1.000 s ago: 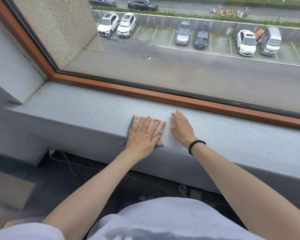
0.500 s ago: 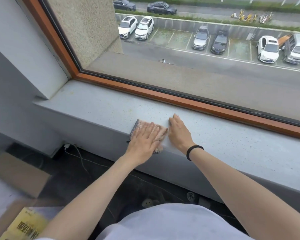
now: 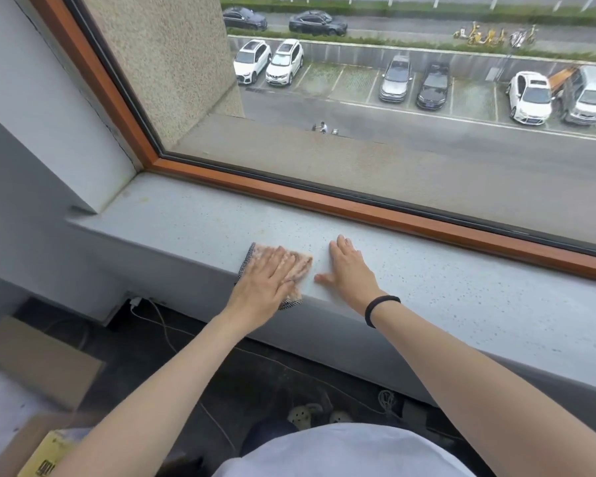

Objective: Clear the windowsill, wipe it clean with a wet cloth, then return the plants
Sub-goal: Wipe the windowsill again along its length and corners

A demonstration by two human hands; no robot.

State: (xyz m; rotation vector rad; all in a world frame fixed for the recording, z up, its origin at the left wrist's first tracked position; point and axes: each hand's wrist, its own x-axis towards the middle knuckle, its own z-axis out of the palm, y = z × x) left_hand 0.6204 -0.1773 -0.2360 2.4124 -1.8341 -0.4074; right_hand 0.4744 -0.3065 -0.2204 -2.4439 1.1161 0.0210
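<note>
Head view: left hand [image 3: 266, 283] flat, fingers spread, pressing cloth [image 3: 298, 267] at front edge of windowsill [image 3: 461, 287]; right hand [image 3: 350, 270] just beside, released, palm down on bare sill; orange window frame [image 3: 358, 208] behind.

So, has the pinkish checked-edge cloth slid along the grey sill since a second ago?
Yes, leftward: the pinkish cloth under the left hand is now nearer the white wall plug below the sill.

Both hands [image 3: 265, 282] [image 3: 350, 271] flat, palms down
</note>
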